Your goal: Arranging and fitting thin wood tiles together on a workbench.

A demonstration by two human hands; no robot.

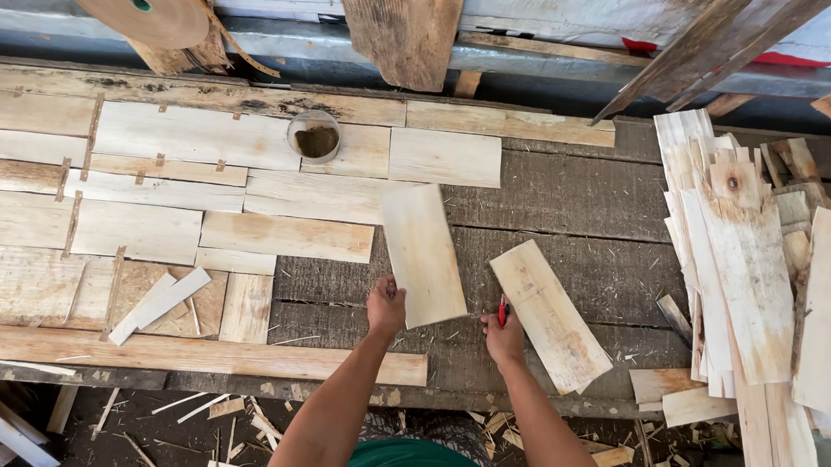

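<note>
My left hand (386, 307) grips the near left corner of a pale veneer sheet (423, 254) that lies tilted on the workbench (568, 218). My right hand (504, 339) is closed on a red-handled tool (501, 310), likely a small knife, next to the near edge of a second veneer sheet (551, 314) lying at a slant to the right. The two sheets sit side by side with a gap between them.
Many veneer pieces (152, 201) are laid edge to edge across the left of the bench, joined with small tape strips. A cup of brown glue (314, 137) stands at the back. A tape roll (136, 1) hangs top left. A veneer stack (745, 279) fills the right side.
</note>
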